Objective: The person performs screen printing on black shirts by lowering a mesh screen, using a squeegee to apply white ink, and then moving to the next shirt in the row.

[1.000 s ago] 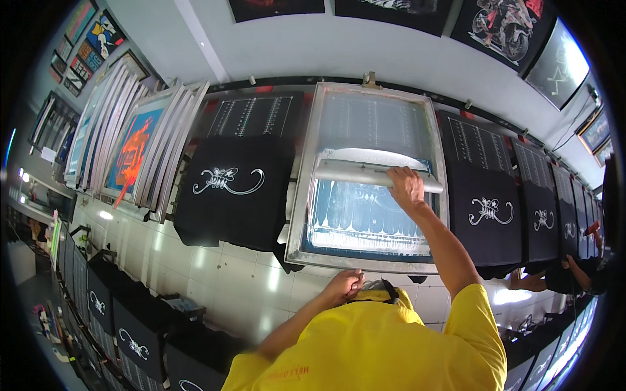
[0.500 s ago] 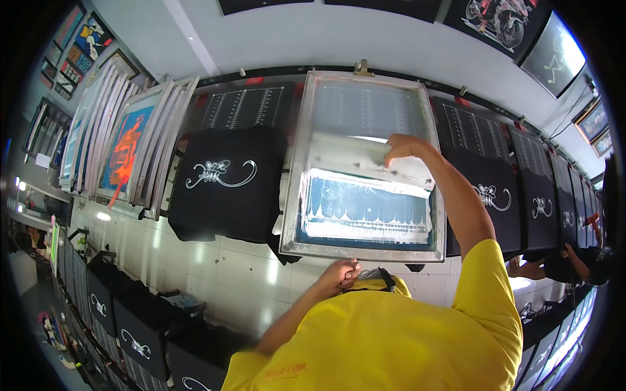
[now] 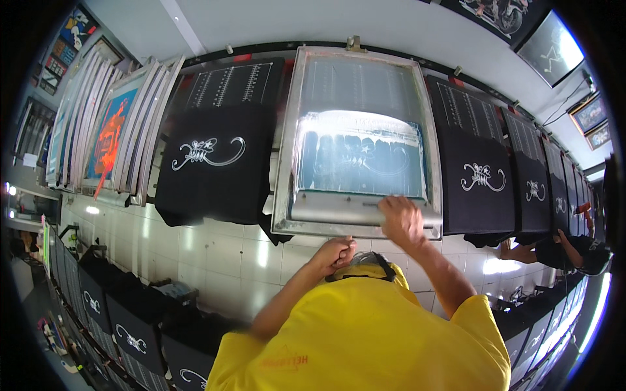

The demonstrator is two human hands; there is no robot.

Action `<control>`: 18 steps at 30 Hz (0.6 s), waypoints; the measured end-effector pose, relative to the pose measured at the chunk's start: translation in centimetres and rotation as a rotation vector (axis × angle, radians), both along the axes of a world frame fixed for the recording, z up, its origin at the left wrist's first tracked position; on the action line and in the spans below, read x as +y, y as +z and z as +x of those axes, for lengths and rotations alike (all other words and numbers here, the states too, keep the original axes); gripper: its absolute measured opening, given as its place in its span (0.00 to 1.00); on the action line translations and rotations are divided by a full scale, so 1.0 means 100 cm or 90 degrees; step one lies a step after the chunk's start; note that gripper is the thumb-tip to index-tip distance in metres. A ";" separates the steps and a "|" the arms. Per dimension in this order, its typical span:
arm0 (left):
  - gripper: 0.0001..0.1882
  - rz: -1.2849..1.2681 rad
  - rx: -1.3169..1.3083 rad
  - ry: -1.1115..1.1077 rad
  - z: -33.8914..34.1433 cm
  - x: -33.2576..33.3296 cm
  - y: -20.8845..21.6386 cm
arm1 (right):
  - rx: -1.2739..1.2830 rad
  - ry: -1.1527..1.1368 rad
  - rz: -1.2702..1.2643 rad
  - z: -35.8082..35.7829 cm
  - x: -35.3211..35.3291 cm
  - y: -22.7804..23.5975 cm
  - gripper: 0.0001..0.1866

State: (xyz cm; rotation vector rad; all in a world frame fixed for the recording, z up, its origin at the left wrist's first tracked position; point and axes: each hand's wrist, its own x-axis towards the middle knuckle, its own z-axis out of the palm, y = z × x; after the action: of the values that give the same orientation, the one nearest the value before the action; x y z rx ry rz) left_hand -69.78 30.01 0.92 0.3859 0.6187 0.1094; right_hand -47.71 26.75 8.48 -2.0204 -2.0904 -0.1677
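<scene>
- Presently, the silver squeegee (image 3: 329,207) is located at the lower centre of the picture, along the near end of the framed screen (image 3: 285,150).
- Its right portion is gripped by the right hand (image 3: 402,221), fingers closed over it.
- The left hand (image 3: 337,253) is seen with fingers curled, just beside the screen's lower edge; contact cannot be determined.
- Printed black cloth (image 3: 215,186) is noted at centre left.

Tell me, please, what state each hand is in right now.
Left hand: closed; whether it holds anything cannot be told.
Right hand: closed, holding the metal squeegee.
</scene>
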 end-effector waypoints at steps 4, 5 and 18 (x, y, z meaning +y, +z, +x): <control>0.10 0.026 -0.030 -0.013 0.000 0.005 -0.004 | 0.070 0.016 -0.072 0.010 0.018 0.028 0.11; 0.10 0.025 -0.033 -0.006 0.000 0.004 -0.004 | 0.072 0.030 -0.072 0.008 0.011 0.027 0.11; 0.10 0.011 -0.022 -0.006 0.001 0.002 -0.008 | 0.003 0.028 0.034 -0.004 0.007 -0.003 0.10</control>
State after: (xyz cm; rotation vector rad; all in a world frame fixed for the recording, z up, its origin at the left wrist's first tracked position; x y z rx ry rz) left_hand -69.66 30.18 0.11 0.4028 0.5814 0.1130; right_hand -48.08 27.49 8.16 -1.9415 -2.1019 -0.2102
